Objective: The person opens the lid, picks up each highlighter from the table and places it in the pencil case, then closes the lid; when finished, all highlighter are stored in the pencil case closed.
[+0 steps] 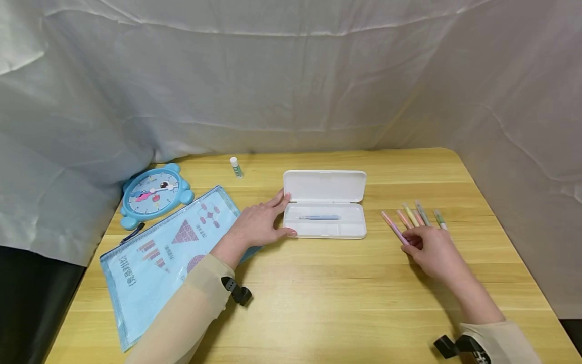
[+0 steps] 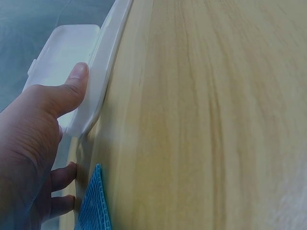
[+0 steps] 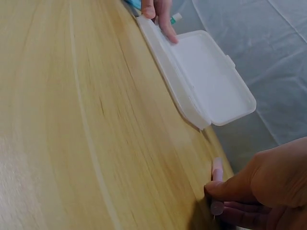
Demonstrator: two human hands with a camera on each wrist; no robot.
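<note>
A white pencil case [image 1: 325, 221] stands with its lid [image 1: 325, 186] raised, and a blue pen [image 1: 320, 218] lies in its tray. My left hand [image 1: 259, 222] holds the case's left end. Its thumb rests on the front corner, seen closely in the left wrist view, while the index finger touches the lid side. On the right, my right hand [image 1: 432, 250] pinches a pink marker [image 1: 394, 227] between thumb and fingers, low over the table. Several other markers in orange, yellow, grey and green [image 1: 439, 218] fan out beyond that hand, partly hidden by it.
A blue mesh zip pouch [image 1: 150, 298] lies under my left forearm, a blue toy clock [image 1: 156, 194] behind it. The glue stick [image 1: 236, 167] stands near the back edge. Grey cloth [image 1: 291, 91] hangs behind the wooden table [image 1: 318, 303].
</note>
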